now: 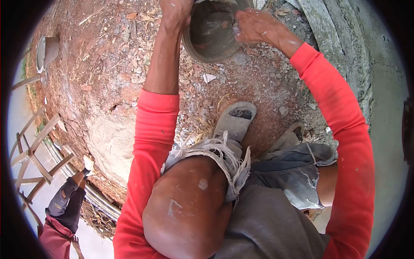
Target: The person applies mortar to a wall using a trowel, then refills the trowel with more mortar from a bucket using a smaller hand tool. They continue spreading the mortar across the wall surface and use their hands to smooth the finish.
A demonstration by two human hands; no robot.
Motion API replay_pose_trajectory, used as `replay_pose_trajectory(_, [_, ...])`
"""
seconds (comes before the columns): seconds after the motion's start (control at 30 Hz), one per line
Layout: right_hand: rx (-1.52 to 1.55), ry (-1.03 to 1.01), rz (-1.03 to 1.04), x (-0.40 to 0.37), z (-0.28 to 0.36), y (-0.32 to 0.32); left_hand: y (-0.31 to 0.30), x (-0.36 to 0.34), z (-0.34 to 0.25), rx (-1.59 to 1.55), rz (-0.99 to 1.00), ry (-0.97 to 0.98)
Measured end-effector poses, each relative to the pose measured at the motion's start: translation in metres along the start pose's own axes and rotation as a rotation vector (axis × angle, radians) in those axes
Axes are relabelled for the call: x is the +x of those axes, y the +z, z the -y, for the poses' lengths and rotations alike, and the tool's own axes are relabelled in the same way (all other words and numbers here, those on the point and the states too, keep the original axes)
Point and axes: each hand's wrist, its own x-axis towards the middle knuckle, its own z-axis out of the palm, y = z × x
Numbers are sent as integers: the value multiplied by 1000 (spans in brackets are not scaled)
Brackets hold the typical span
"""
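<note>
A round grey bucket (pixel 206 54) is at the top of the head view, its mouth facing me and its inside wet and smeared with grey. At its left edge is my left hand (pixel 177 10), closed on the rim; the frame's top edge cuts off part of the fingers. My right hand (pixel 258 26) is closed over the right side of the rim, with the fingertips just inside. Pale dried splashes mark both hands. Whatever lies deeper in the bucket is hard to make out.
Rubble and dry leaves cover the reddish ground (pixel 108 56). A rough concrete edge (pixel 345 52) curves along the right. Another bucket (pixel 47 52) lies at far left, above wooden poles (pixel 39 142). Another person (pixel 64 203) stands lower left. My sandalled foot (pixel 235 121) is below the bucket.
</note>
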Motion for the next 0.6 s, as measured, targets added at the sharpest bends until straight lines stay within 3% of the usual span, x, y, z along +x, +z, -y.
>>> replay_pose_trajectory(0.1, [-136, -142, -5, 4, -41, 27, -4, 1, 2, 48, -23, -53])
replay_pose_trajectory(0.2, [235, 383, 355, 28, 7, -39, -13, 4, 11, -73, 64, -49])
replay_pose_trajectory(0.3, [260, 524, 588, 42, 14, -59, -19, 6, 17, -194, 149, -43])
replay_pose_trajectory(0.4, [258, 265, 533, 39, -1, -35, -20, 5, 17, -256, 154, -44])
replay_pose_trajectory(0.5, [687, 660, 670, 30, -7, -11, -26, 6, 15, -240, 168, -78])
replay_pose_trajectory(0.6, [1019, 759, 530, 10, 1, 12, -36, 7, 21, -194, 157, 8])
